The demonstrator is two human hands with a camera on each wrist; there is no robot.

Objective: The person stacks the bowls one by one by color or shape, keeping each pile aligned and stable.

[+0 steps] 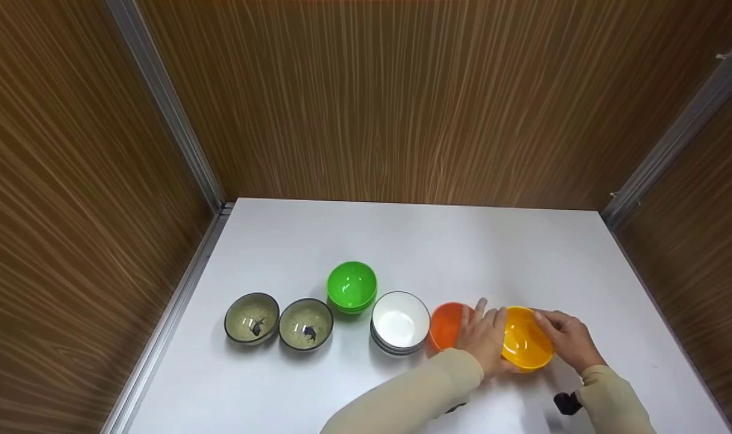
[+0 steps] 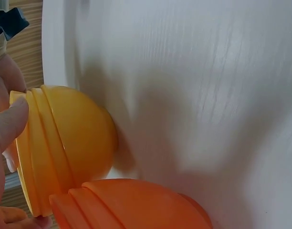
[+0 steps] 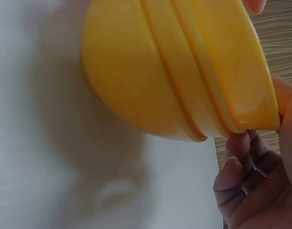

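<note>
A stack of nested yellow bowls (image 1: 525,340) stands at the right end of the row, its rims layered in the wrist views. My right hand (image 1: 569,339) pinches the stack's right rim, thumb on top and fingers (image 3: 237,145) underneath. At the left side, my left hand (image 1: 483,340) holds the same stack, thumb near the front and fingers spread toward the back. Those fingers overlap a stack of orange bowls (image 1: 444,325) in the head view. In the left wrist view the orange bowls (image 2: 131,205) lie right beside the yellow ones (image 2: 79,133).
Left of the orange bowls is a stack of white bowls (image 1: 400,319) with dark rims. Green stacked bowls (image 1: 352,286) sit slightly farther back. Two patterned grey-green bowls (image 1: 252,316) are at the left. Wood-grain panels (image 1: 402,102) enclose the white table (image 1: 281,241).
</note>
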